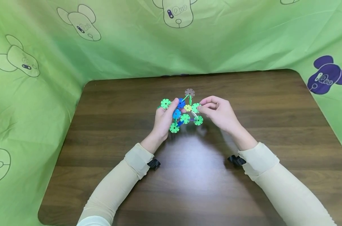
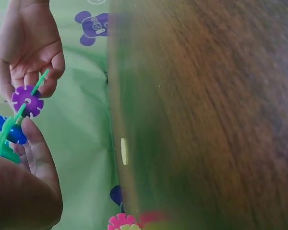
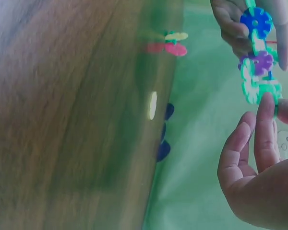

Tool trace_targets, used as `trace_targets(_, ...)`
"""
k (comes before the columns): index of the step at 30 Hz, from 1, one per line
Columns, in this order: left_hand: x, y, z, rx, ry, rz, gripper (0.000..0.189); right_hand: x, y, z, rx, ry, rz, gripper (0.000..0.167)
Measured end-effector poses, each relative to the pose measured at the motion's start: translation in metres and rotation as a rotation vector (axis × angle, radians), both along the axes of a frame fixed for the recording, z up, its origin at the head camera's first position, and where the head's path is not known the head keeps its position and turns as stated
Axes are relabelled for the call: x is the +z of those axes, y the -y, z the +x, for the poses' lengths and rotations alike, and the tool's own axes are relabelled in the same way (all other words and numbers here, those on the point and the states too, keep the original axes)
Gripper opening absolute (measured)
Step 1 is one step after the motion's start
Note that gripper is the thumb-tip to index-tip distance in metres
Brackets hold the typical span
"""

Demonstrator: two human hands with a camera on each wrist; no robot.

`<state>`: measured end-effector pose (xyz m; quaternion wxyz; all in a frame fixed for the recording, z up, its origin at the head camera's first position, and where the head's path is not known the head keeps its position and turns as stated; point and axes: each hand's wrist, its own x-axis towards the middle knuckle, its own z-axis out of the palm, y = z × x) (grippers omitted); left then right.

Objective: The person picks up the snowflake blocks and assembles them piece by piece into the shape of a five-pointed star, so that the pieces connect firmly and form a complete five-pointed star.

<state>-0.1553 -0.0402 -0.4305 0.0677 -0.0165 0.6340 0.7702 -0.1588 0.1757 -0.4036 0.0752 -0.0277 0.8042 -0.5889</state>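
Note:
A loose construction of notched plastic discs (image 1: 185,118), mostly green and blue with some purple, is held up between both hands. My left hand (image 1: 162,121) grips its left side, thumb lying along the blue discs. At its right edge my right hand (image 1: 220,114) pinches a green disc (image 1: 196,108) between thumb and finger. A greyish disc (image 1: 189,93) sticks up at the far end. In the left wrist view, a purple disc (image 2: 27,101) sits between the two hands. The right wrist view shows the right fingertips (image 3: 266,108) right at a green disc.
In the wrist views, a pale yellow disc (image 3: 153,105) shows against the wooden table (image 1: 193,188). Nearby are joined pink and yellow discs (image 3: 175,48). A green cloth (image 1: 125,47) with printed animal heads rises behind and beside the table.

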Motion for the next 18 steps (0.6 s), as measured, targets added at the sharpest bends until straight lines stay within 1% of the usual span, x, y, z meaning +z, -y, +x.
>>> trace_targets(4, -0.001, -0.003, 0.002, 0.014, -0.025, 0.007, 0.045, -0.002, 0.003, 0.001, -0.021, 0.011, -0.04, 0.026)
trace_targets(7, -0.002, -0.005, 0.002, 0.017, -0.03, 0.004, 0.045, -0.004, 0.005, 0.002, -0.035, 0.017, -0.079, 0.027)
trace_targets(12, -0.003, -0.008, 0.004, -0.012, -0.014, 0.017, 0.052, -0.007, 0.009, 0.004, -0.076, 0.0, -0.144, 0.029)
trace_targets(16, -0.002, -0.01, 0.005, -0.053, -0.01, 0.067, 0.056, -0.01, 0.011, 0.004, -0.117, -0.027, -0.19, 0.027)
trace_targets(18, -0.002, -0.01, 0.005, -0.075, -0.017, 0.096, 0.052, -0.011, 0.011, 0.004, -0.129, -0.044, -0.213, 0.024)
